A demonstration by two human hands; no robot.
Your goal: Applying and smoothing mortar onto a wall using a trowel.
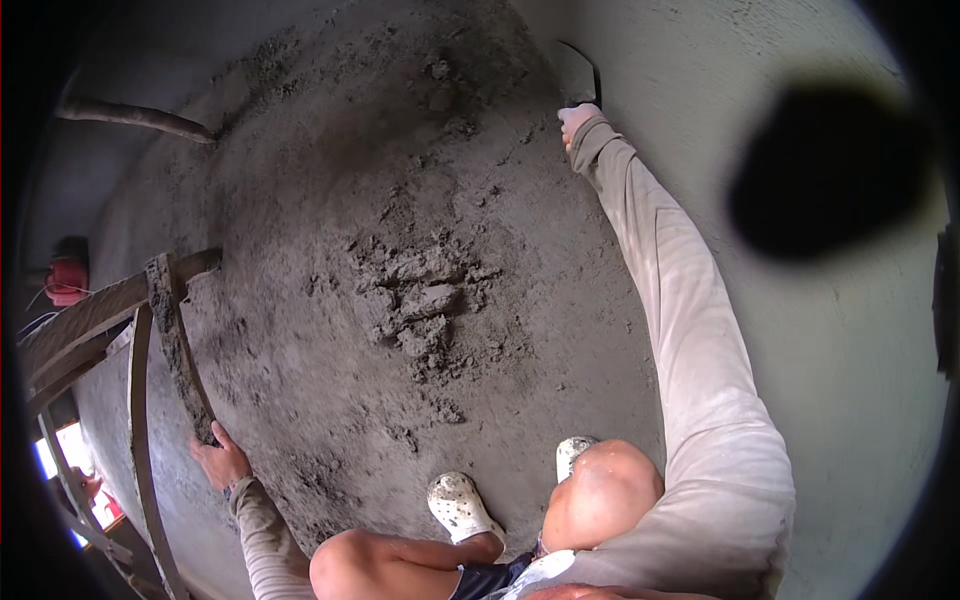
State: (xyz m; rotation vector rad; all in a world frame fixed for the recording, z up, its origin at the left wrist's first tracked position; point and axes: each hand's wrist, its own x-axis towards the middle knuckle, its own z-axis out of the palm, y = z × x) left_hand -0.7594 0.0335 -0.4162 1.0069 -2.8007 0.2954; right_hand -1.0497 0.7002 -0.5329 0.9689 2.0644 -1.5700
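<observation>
Far ahead, my right hand (579, 121) is closed around a tool with a thin, dark, curved edge (597, 75), probably a trowel. It is at the foot of the pale wall, where the wall meets the wet grey mortar floor (560, 300); the tool's blade is seen mostly edge-on. At the lower left, my left hand (222, 460) grips the near end of a narrow board (178, 345) caked with mortar. A rough heap of loose mortar (425, 295) lies on the floor between my arms.
White speckled clogs (462, 507) are on my feet, close to the mortar. Wooden timbers (139, 420) stand along the left, with a red object (66, 282) behind. A curved stick (140, 117) juts in at upper left. A blurred black spot (830, 170) covers part of the right wall (800, 330).
</observation>
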